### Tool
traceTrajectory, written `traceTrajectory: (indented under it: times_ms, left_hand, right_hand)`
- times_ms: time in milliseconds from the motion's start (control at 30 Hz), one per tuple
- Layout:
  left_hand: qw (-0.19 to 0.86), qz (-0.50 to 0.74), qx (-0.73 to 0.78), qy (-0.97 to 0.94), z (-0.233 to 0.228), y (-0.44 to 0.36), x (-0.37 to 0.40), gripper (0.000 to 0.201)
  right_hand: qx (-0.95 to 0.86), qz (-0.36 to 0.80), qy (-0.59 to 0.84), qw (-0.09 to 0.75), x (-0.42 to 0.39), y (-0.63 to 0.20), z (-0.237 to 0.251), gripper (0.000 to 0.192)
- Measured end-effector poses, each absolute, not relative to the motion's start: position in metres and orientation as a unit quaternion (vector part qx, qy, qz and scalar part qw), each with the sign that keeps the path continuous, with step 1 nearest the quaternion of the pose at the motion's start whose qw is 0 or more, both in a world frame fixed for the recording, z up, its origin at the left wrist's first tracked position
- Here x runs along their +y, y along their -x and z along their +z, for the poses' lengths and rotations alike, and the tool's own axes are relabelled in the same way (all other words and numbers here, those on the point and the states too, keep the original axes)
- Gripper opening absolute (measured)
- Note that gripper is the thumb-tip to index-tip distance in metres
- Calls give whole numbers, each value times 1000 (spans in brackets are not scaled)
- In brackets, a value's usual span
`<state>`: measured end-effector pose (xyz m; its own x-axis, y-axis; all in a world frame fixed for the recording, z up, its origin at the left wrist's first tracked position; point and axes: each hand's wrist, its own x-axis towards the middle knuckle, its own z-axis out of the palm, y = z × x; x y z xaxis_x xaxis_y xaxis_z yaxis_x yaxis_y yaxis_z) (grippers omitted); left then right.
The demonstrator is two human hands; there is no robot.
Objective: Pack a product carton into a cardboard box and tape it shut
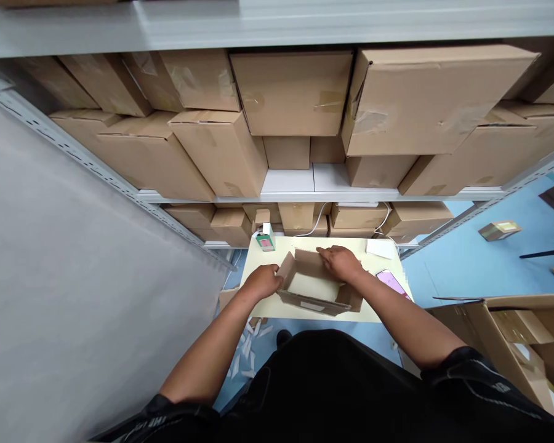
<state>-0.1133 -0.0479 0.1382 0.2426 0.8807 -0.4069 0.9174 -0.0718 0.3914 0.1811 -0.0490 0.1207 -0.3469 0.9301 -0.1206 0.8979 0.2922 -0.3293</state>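
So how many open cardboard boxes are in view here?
2. One small open box lies on the small table, with the left hand on its left flap and the right hand on its far side. One large open box stands at lower right.
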Motion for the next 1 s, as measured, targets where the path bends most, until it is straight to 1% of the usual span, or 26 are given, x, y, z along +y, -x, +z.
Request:
traceTrajectory:
  times_ms: [67, 133, 200, 233, 267, 333, 400, 467, 500, 567, 667, 733, 800, 900, 967, 1000]
  left_hand:
    - [247, -25, 636, -731, 139, 109, -63, 29]
    - [212, -20, 658, -723, 139, 106, -78, 33]
    - [199, -16, 674, -711, 138, 105, -90, 34]
    - [199, -14, 680, -706, 138, 104, -95, 34]
    - [203, -11, 684, -701, 138, 104, -99, 36]
    - [217, 2, 687, -693, 138, 102, -106, 40]
    - [235, 27, 686, -688, 136, 98, -111, 43]
    - [254, 62, 678, -687, 132, 94, -117, 44]
    - [261, 80, 671, -689, 129, 92, -119, 45]
    - [268, 119, 647, -704, 122, 89, -124, 48]
    - [263, 170, 576, -755, 111, 88, -128, 51]
    - [263, 180, 525, -789, 104, 91, -128, 49]
    - [263, 172, 491, -813, 98, 96, -127, 48]
    - [269, 154, 460, -832, 90, 110, -121, 41]
    - [292, 137, 432, -843, 86, 125, -116, 42]
    - [308, 124, 413, -848, 86, 133, -112, 47]
  right_hand:
    - [-805, 149, 565, 102, -59, -184, 122, 51]
    - [-780, 102, 587, 195, -78, -194, 124, 49]
    - [-703, 49, 646, 293, -101, -208, 122, 46]
    - [-657, 42, 680, 323, -113, -214, 119, 47]
    - [-617, 60, 709, 336, -124, -219, 114, 49]
    - [-552, 171, 743, 337, -143, -223, 101, 51]
    - [-506, 294, 727, 359, -153, -219, 86, 51]
    - [-490, 353, 689, 402, -157, -211, 73, 50]
    - [-494, 362, 672, 416, -157, -206, 68, 48]
    - [-523, 367, 650, 411, -157, -199, 62, 42]
    - [-560, 371, 644, 366, -158, -197, 59, 30]
    - [-563, 377, 644, 356, -159, -201, 59, 28]
    - [-570, 371, 637, 363, -162, -209, 59, 28]
    - [-633, 315, 597, 377, -167, -228, 60, 30]
    - [-699, 264, 556, 365, -174, -244, 60, 38]
    - [-728, 246, 537, 348, -178, -252, 60, 43]
